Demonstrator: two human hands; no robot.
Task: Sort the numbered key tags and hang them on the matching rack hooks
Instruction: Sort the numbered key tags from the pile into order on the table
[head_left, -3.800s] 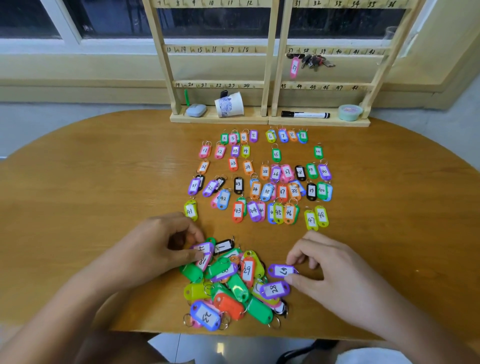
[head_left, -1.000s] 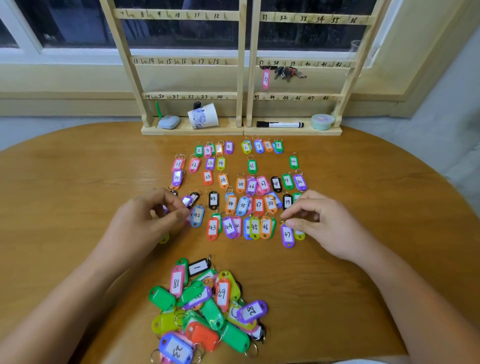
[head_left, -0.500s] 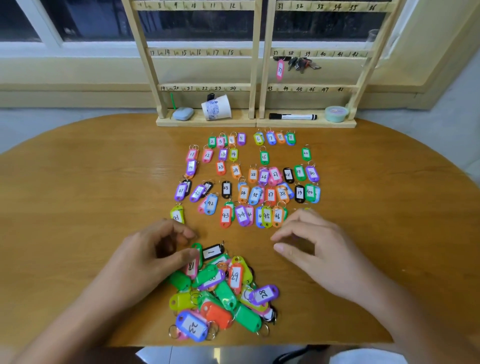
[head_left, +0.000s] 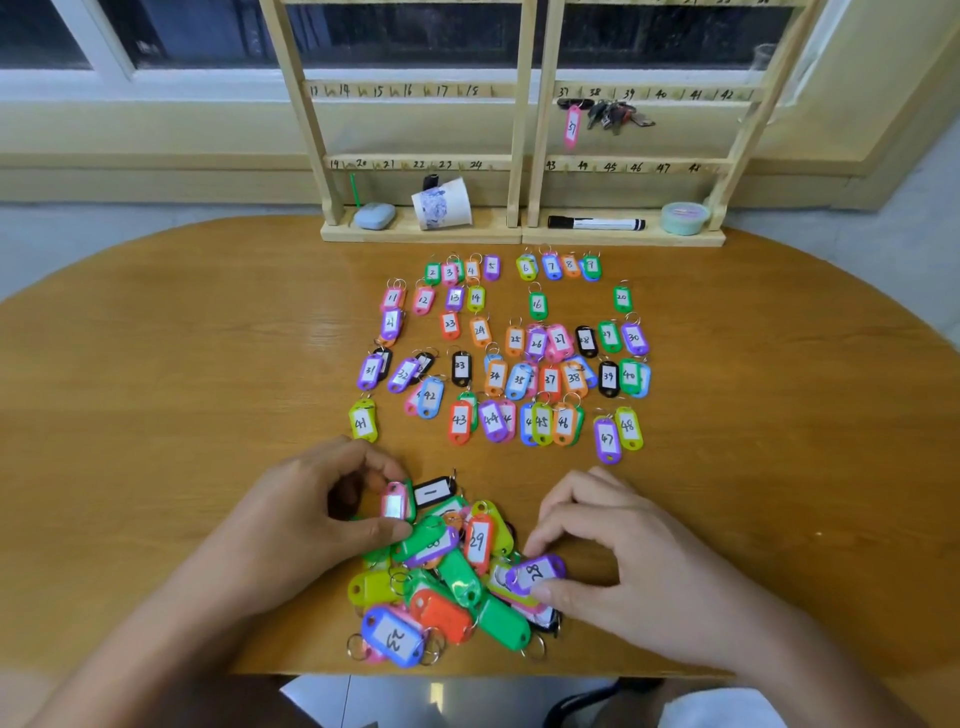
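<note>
Since half a second before, the right grip (head_left: 623, 561) had come down onto the pile (head_left: 447, 592). It pinched purple tag 28 (head_left: 537, 574) narrowly at the pile's right edge. The left grip (head_left: 311, 525) pinched a pink tag (head_left: 395, 505) between thumb and forefinger at the pile's top. Beyond lay sorted rows (head_left: 509, 358) on the surface (head_left: 156, 389). On the rack (head_left: 524, 156) only tag 37 (head_left: 572, 127) hung, so hanging seemed barely begun, and the pile remained unsorted.

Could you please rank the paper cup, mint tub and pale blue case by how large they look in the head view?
1. paper cup
2. mint tub
3. pale blue case, only slightly smaller than the tub
All three sit about equally far away, so nearness hardly skews this.
</note>
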